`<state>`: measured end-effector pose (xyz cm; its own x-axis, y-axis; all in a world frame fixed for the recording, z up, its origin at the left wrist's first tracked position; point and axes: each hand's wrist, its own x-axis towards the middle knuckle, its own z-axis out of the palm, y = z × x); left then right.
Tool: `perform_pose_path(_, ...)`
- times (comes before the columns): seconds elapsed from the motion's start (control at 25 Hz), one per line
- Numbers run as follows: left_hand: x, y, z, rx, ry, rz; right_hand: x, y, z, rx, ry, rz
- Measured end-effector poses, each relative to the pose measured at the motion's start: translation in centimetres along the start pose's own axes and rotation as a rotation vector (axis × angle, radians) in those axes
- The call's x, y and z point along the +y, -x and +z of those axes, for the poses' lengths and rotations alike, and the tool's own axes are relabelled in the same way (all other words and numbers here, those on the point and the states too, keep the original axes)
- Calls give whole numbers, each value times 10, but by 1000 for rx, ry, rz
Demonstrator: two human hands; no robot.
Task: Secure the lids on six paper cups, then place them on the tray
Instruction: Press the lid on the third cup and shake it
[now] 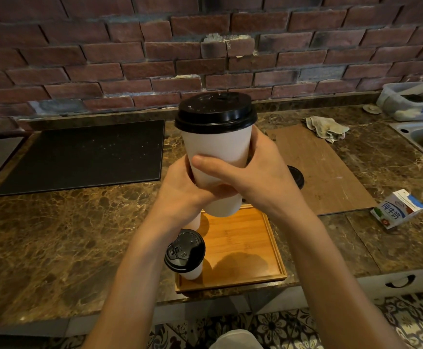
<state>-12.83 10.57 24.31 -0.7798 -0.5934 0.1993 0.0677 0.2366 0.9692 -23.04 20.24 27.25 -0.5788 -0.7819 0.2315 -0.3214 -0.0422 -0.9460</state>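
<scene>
Lidded cup (215, 152) held above tray (243, 245) — second cup (186, 255) on tray's near-left corner, mat (84, 154) left, milk carton (396, 209) right.

Marble counter (62, 222) with wooden tray (243, 245), black mat (87, 154), milk carton (398, 209), rag (327, 127).

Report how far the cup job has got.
Done: one lidded cup stands at the wooden tray's near left corner; another cup's base shows behind the left hand, lid hidden.
In hand: both hands, right hand included, hold a lidded cup above the tray.
Left: setting it down; remaining cups aren't visible.
</scene>
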Motion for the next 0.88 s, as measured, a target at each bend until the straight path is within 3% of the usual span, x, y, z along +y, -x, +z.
perform_pose_path(0.16,-2,-2,2,78,-60,18,2,3,11,122,88,-17)
perform_pose_path(0.36,-5,-3,-1,42,-77,6,3,6,16,204,111,-14)
perform_pose_path(0.68,-3,-3,-5,-31,-55,9,6,1,8,150,-25,7)
perform_pose_path(0.88,-3,-3,-8,-82,-49,-3,11,-1,2,12,-133,25)
